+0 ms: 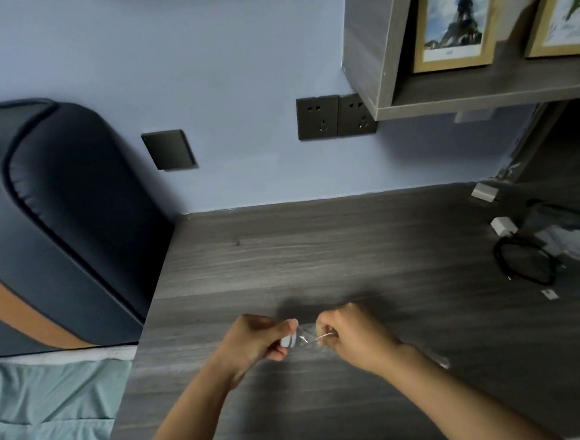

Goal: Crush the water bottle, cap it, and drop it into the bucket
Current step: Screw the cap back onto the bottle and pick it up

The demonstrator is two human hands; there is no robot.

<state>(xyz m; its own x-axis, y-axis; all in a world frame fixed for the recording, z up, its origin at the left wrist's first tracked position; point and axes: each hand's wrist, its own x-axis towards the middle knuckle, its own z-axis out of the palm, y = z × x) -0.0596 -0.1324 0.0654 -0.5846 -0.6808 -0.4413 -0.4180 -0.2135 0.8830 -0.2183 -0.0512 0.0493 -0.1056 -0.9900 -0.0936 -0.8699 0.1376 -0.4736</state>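
Water bottle (pixel 308 335): clear, thin, crumpled plastic, held above the near middle of the desk (pixel 318 252), between two hands. White cap (pixel 286 341) at its left end, pinched by the left hand (pixel 255 339). Right hand (pixel 355 335) clamped around the crushed body; a clear end shows past the right forearm.

Head view, surroundings: grey wood-grain desk, flat, bare and open around the hands; left edge borders a bed with a padded dark headboard (pixel 57 201). White chargers and a coiled black cable (pixel 525 265) lie at far right. Shelf (pixel 479 93) overhangs the far right corner.
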